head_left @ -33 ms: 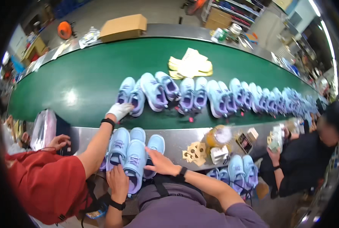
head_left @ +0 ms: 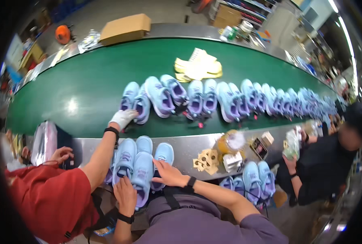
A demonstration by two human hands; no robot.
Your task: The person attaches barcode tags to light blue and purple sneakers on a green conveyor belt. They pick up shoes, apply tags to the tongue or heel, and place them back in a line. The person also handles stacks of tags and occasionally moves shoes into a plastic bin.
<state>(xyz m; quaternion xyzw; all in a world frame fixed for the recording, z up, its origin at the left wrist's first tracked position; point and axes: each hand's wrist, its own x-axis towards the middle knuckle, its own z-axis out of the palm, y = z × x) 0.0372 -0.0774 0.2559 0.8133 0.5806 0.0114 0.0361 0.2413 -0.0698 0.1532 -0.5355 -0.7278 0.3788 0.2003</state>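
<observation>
Just in front of me, on the metal ledge, stand light-blue sneakers with purple linings. My left hand has its fingers curled at the opening of the left sneaker, close against the front sneaker. My right hand is open, thumb apart, its fingertips by the right side of the front sneaker. Beyond it stands another sneaker, and one more toe shows behind. On my left, a co-worker in red reaches over with a white-gloved hand to a sneaker pair on the belt.
A long row of sneakers runs rightward along the green belt, with yellowish paper sheets behind. Cut card pieces, a yellowish tub and more sneakers are to my right. A person in black works there.
The whole scene sits slightly farther left and higher as the view shifts. My hands keep nearly the same places at the sneakers.
</observation>
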